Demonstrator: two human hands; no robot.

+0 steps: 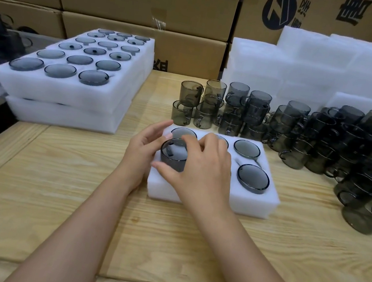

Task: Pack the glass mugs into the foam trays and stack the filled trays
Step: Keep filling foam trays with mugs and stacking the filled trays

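Holding one grey glass mug [172,158] at the near-left pocket of the foam tray [219,199]; your right hand [202,170] grip clasps its rim; your left hand [141,148] grip curls round its side.

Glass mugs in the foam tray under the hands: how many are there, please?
5 grey glass mugs: far left, far middle, far right, near right, near left, held by the left hand and right hand, which may hide a sixth.

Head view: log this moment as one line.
step: mug into tray | left hand: holds mug | right hand: grips mug | filled trays: stacked at left
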